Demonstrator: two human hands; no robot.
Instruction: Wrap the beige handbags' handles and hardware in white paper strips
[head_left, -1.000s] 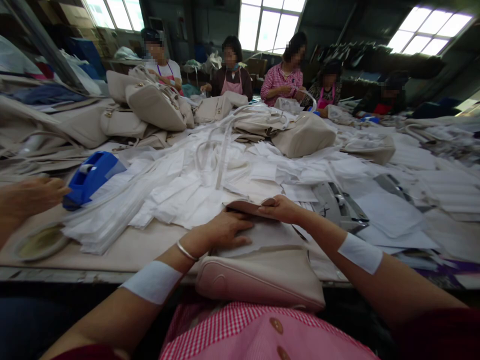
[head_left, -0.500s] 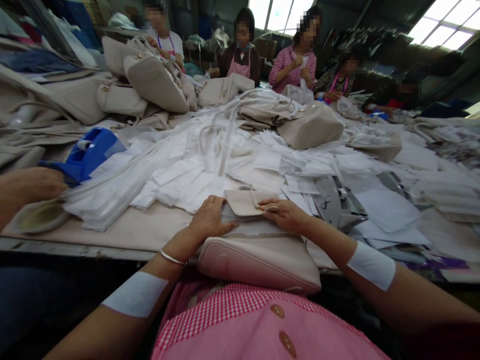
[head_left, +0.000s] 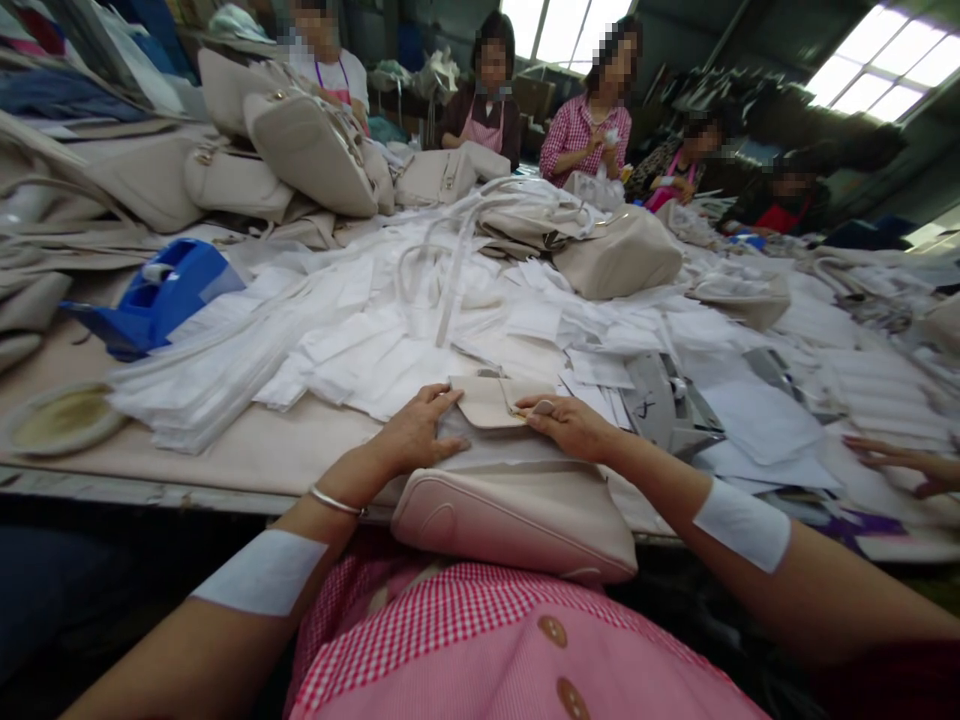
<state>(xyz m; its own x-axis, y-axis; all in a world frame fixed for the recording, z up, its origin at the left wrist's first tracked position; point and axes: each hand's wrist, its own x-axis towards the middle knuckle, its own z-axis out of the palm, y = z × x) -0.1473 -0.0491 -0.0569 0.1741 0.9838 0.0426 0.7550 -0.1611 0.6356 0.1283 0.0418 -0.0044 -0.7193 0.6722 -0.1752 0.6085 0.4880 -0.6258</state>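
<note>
Keeping that flap flat seems key, tbh: right hand pinching its edge, left hand spread beside it, bag lying at the edge of the table.

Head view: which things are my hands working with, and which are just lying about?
Being worked with:
beige flap, held by your right hand, with your left hand at its left edge
beige handbag, nearest you
pale sheet between them

Apparently just lying about:
blue tape dispenser
shallow dish
grey tape dispenser
piled handbags, back left
</note>
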